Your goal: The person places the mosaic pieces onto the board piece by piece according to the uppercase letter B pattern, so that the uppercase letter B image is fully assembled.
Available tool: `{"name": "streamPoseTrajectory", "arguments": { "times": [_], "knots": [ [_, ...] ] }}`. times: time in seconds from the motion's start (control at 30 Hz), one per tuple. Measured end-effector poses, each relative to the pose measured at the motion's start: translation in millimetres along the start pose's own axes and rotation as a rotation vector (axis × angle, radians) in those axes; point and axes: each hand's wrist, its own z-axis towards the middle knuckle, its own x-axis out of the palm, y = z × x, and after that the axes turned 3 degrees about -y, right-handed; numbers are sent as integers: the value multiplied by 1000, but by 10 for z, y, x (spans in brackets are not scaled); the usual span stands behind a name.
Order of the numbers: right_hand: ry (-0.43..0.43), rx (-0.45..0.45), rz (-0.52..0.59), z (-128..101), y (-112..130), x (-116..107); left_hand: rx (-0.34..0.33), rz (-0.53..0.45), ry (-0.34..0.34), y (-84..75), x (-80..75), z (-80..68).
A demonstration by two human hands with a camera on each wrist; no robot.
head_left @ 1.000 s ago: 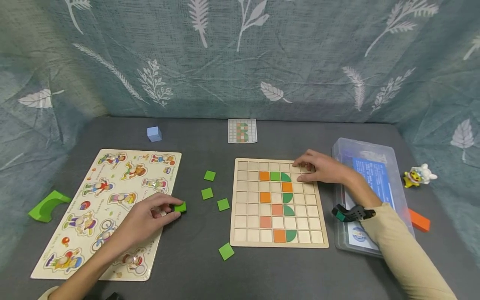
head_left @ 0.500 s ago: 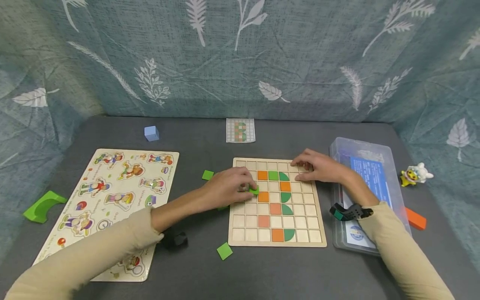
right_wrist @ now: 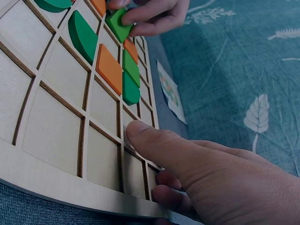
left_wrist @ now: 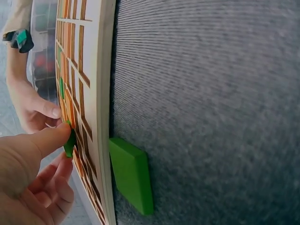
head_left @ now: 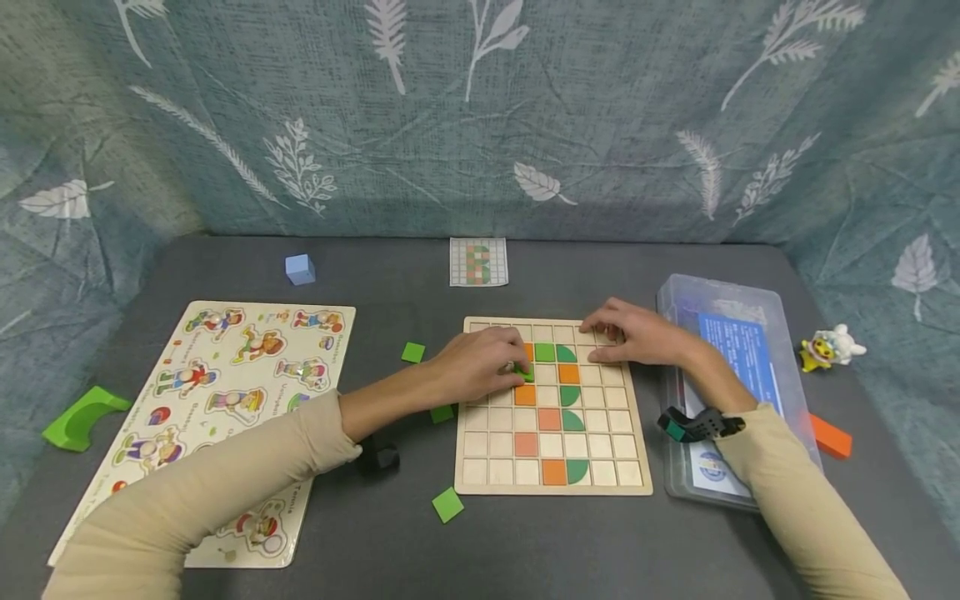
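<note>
My left hand (head_left: 483,367) pinches a green square tile (right_wrist: 119,25) between thumb and fingers, low over the wooden grid board (head_left: 480,467). In the head view the tile is mostly hidden by the fingers, beside an orange tile (head_left: 525,395) in the left part of the pattern. My right hand (head_left: 637,333) rests at the board's upper right corner, its thumb on the grid in the right wrist view and the other fingers at the edge. Orange and pink squares, a green square (head_left: 544,352) and dark green quarter-round tiles (head_left: 577,472) sit in the board's cells.
Loose green tiles (head_left: 447,505) lie left of the board. A pattern card (head_left: 478,262) is behind it, a clear plastic box (head_left: 712,392) under the right forearm. A picture puzzle (head_left: 247,367), blue cube (head_left: 300,269), green arch block (head_left: 84,418), orange block (head_left: 830,437) and toy figure (head_left: 831,347) lie around.
My left hand has carried a green tile from beside the picture puzzle rightward to the grid board, shifting slightly further right in the last half second. My right hand has stayed at the board's corner.
</note>
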Motion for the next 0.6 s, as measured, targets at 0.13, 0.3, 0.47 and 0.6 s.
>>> {"name": "streamPoseTrajectory", "arguments": {
  "times": [0.13, 0.3, 0.47, 0.6],
  "knots": [
    [2, -1, -2, -7, 19, 1, 3, 16, 14, -26, 4, 13],
    [2, 4, -2, -6, 25, -1, 24, 27, 6, -37, -8, 17],
    [-1, 8, -4, -2, 28, 1, 50, 69, 8, -31, -12, 18],
    [-2, 6, -7, -14, 26, -9, 78, 148, 26, -57, -35, 21]
  ]
}}
